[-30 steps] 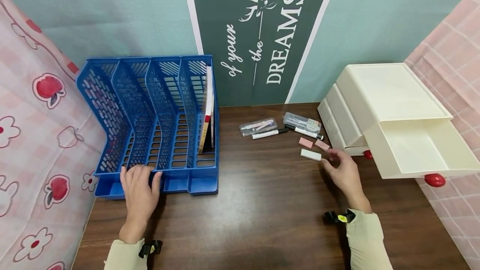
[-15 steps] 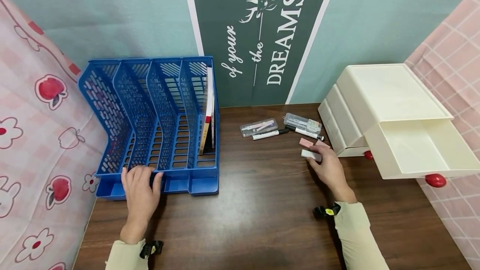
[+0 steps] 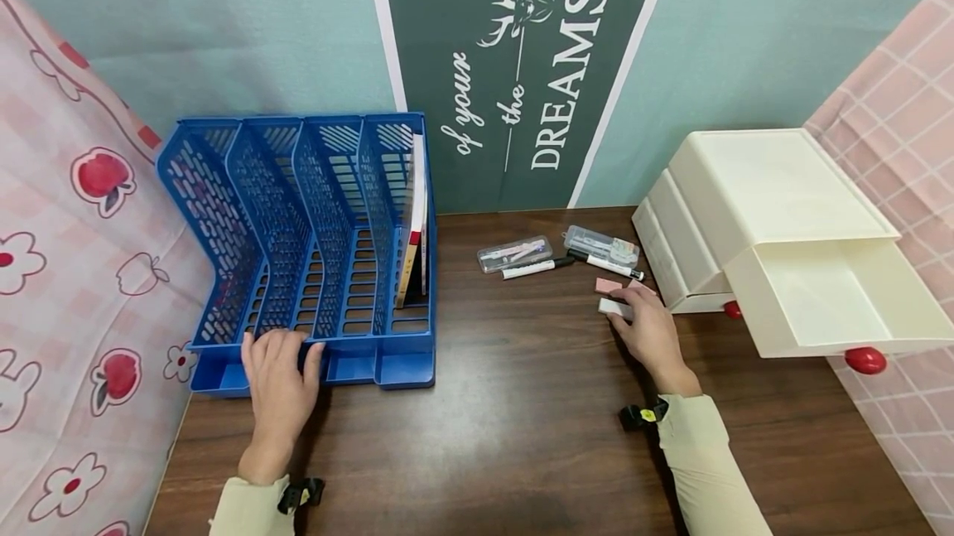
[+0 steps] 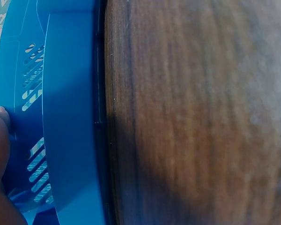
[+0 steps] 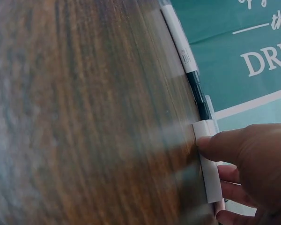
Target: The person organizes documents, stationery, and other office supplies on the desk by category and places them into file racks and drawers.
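Note:
My left hand (image 3: 279, 383) grips the front rail of a blue file rack (image 3: 406, 364), fingers over the edge; in the left wrist view its thumb (image 4: 2, 115) lies against the blue plastic. My right hand (image 3: 651, 333) pinches a white eraser (image 3: 609, 306) lying on the table at the right. The right wrist view shows the thumb on the near long side of the white eraser (image 5: 209, 173) and fingers behind it. Just beyond lie two pink erasers (image 3: 607, 286), one partly hidden by the fingers.
Two capped markers (image 3: 529, 268) and two clear plastic cases (image 3: 514, 253) lie farther back. A white drawer unit (image 3: 782, 180) stands right, its top drawer (image 3: 827, 296) pulled out. Thin books (image 3: 412, 229) stand in the rack's right compartment. A fabric backdrop (image 3: 477, 147) rises behind.
My right hand has moved left from the white eraser's right end and taken hold of it, shifting slightly in the last half second. My left hand stays on the rack.

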`<state>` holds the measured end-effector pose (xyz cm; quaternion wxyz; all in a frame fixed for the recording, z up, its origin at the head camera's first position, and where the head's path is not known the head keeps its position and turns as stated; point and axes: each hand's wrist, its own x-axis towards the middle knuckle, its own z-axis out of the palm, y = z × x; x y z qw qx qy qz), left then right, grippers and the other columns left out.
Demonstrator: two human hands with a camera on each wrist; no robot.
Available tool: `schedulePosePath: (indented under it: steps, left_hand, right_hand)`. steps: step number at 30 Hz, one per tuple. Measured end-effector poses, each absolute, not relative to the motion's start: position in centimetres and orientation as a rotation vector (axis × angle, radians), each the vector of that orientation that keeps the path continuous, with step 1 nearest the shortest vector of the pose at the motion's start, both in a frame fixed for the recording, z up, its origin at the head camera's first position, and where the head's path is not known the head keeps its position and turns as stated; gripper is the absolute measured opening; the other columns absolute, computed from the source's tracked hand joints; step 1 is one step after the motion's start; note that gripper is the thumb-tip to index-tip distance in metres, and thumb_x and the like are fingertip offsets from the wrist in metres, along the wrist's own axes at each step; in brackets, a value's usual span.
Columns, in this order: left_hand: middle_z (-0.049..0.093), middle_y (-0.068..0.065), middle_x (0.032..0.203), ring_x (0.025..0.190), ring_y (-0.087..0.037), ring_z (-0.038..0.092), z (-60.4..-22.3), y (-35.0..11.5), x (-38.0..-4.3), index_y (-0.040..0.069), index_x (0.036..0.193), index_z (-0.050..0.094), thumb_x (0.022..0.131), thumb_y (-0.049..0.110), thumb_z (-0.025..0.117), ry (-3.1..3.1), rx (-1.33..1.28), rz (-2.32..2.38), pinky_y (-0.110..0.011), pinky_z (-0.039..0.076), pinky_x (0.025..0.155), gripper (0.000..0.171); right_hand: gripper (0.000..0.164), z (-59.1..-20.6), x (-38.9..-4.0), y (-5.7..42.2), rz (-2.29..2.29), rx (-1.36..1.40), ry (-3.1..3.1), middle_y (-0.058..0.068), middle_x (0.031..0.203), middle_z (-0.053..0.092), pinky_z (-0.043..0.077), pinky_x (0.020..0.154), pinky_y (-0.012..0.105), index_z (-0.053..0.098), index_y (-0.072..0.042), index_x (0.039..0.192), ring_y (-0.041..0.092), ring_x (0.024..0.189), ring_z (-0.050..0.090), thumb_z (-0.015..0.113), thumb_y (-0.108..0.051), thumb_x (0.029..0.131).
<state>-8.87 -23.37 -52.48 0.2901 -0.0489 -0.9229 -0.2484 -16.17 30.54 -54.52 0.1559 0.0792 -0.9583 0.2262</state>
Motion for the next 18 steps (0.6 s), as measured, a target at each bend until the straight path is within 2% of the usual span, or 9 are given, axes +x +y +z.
schedulePosePath:
  steps: [5, 13, 18]
  left_hand:
    - [0.061, -0.025, 0.100, 0.111, -0.046, 0.046, -52.44, -23.33, -8.87, -0.004, 0.099, 0.061, 0.092, 0.010, 0.072, -2.456, -0.129, -0.663, -0.063, 0.008, 0.119, 0.019]
    - [0.061, -0.025, 0.100, 0.112, -0.046, 0.046, -52.48, -23.35, -8.87, -0.005, 0.099, 0.061, 0.094, 0.013, 0.070, -2.456, -0.129, -0.663, -0.063, 0.008, 0.119, 0.020]
    - [0.060, -0.025, 0.101, 0.112, -0.046, 0.046, -52.56, -23.35, -8.86, -0.005, 0.099, 0.061, 0.096, 0.017, 0.068, -2.459, -0.129, -0.670, -0.063, 0.008, 0.119, 0.023]
  right_hand:
    - [0.031, -54.74, -16.17, 30.50, 0.623, 0.252, -2.731, 0.023, 0.104, 0.067, 0.045, 0.083, 0.060, 0.071, 0.002, 0.107, 0.045, 0.103, 0.061, 0.081, -0.002, 0.078]
    - [0.028, -54.58, -16.20, 30.56, 0.571, 0.291, -2.743, 0.019, 0.097, 0.069, 0.046, 0.072, 0.055, 0.071, 0.001, 0.102, 0.041, 0.088, 0.063, 0.083, -0.003, 0.077]
    - [0.026, -54.13, -16.01, 30.55, 0.577, 0.267, -2.809, 0.020, 0.097, 0.069, 0.046, 0.073, 0.054, 0.070, 0.000, 0.101, 0.039, 0.087, 0.063, 0.082, -0.004, 0.079]
